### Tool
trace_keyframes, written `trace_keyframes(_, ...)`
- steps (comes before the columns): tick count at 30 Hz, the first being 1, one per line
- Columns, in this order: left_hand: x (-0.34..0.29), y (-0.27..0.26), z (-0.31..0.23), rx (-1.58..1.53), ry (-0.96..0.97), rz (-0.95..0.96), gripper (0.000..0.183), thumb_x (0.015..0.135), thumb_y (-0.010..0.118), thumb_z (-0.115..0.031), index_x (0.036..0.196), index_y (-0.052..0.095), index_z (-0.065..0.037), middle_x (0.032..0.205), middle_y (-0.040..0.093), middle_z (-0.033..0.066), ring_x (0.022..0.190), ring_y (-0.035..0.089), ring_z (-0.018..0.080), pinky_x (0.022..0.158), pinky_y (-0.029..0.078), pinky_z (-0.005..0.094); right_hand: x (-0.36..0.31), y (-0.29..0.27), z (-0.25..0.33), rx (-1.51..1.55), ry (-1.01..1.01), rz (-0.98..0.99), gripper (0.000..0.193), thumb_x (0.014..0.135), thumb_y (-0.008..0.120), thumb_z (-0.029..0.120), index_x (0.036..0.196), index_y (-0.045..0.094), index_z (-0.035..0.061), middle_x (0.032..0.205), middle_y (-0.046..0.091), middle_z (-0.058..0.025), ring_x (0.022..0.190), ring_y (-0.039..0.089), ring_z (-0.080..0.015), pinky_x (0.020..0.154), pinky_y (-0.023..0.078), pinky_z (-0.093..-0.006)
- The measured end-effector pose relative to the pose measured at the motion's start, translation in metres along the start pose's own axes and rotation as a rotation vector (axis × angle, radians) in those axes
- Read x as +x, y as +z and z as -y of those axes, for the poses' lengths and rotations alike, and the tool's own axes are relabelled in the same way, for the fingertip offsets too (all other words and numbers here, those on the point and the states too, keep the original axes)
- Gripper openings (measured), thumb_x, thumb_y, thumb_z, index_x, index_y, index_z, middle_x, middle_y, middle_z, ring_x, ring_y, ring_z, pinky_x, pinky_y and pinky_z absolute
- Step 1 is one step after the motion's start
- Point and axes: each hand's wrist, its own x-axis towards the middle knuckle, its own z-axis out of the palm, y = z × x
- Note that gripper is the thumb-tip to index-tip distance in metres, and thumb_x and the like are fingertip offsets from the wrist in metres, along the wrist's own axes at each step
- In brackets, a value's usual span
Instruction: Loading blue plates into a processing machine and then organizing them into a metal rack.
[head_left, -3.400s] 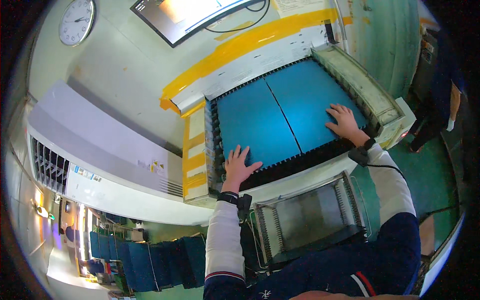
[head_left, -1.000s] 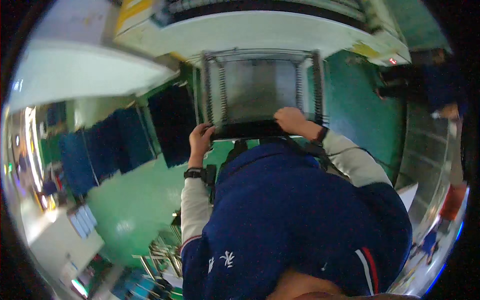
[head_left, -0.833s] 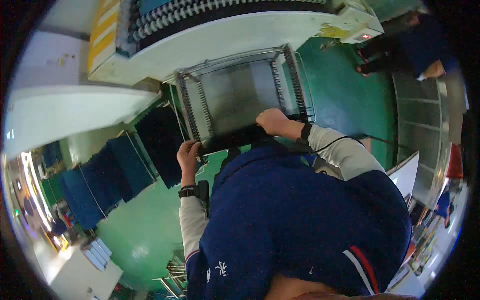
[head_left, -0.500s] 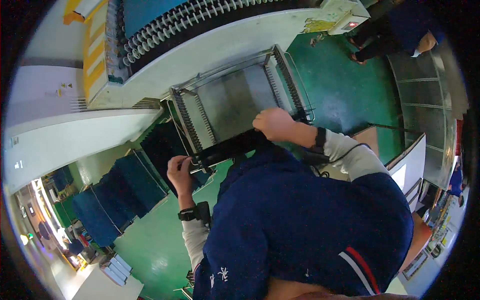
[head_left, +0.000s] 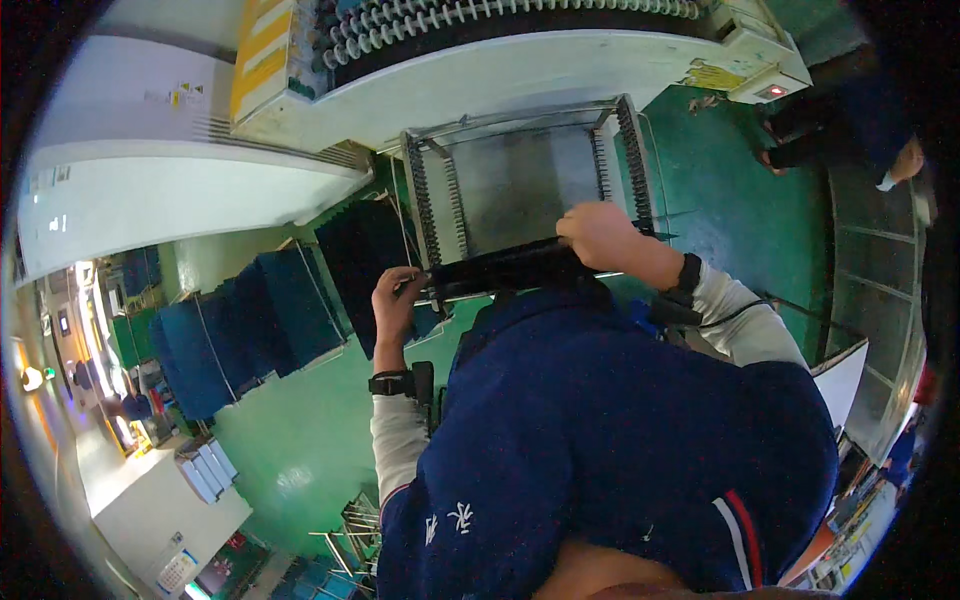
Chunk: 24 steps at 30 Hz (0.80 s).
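Observation:
A dark, flat panel, seen almost edge-on, spans the near side of a metal slotted rack. Its left end is pinched between the thumb and fingers of my left hand, beside the rack's near left corner. My right hand is closed over the panel's upper edge toward its right end; its fingertips are partly hidden. Rows of toothed slots run along both sides of the rack, and a grey flat surface shows inside it. My torso covers part of the panel's lower side.
A machine with roller wheels stands just beyond the rack. Left are a white cabinet and racks of dark blue panels. A person stands far right near metal shelving. Green floor lies left.
The view has shifted, so rack and machine sit farther right and the machine higher in the picture. Both hands stay on the dark panel, in nearly the same place against the rack.

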Motion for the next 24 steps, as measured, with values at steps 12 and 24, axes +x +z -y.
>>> trace_keyframes(12, -0.006, 0.013, 0.041, 0.043, -0.161, 0.086, 0.025, 0.076, 0.075, -0.012, 0.097, 0.069, 0.0, 0.093, 0.066, 0.0092, 0.083, 0.066, 0.018, 0.075, 0.052, 0.0308, -0.006, 0.062, -0.03, 0.11, 0.112, 0.238, 0.026, 0.085, 0.062, 0.034, 0.087, 0.067, 0.008, 0.088, 0.064, -0.0103, 0.089, 0.061, -0.0334, 0.076, 0.048, -0.0462)
trace_keyframes(24, 0.007, 0.023, 0.051, 0.195, -0.06, 0.116, 0.024, 0.082, 0.068, -0.02, 0.097, 0.068, -0.001, 0.089, 0.066, 0.0136, 0.08, 0.066, 0.0273, 0.073, 0.051, 0.0354, -0.002, 0.066, -0.038, 0.101, 0.105, 0.277, 0.034, 0.085, 0.063, 0.041, 0.09, 0.065, 0.0068, 0.096, 0.065, -0.014, 0.096, 0.062, -0.0358, 0.079, 0.05, -0.0479)
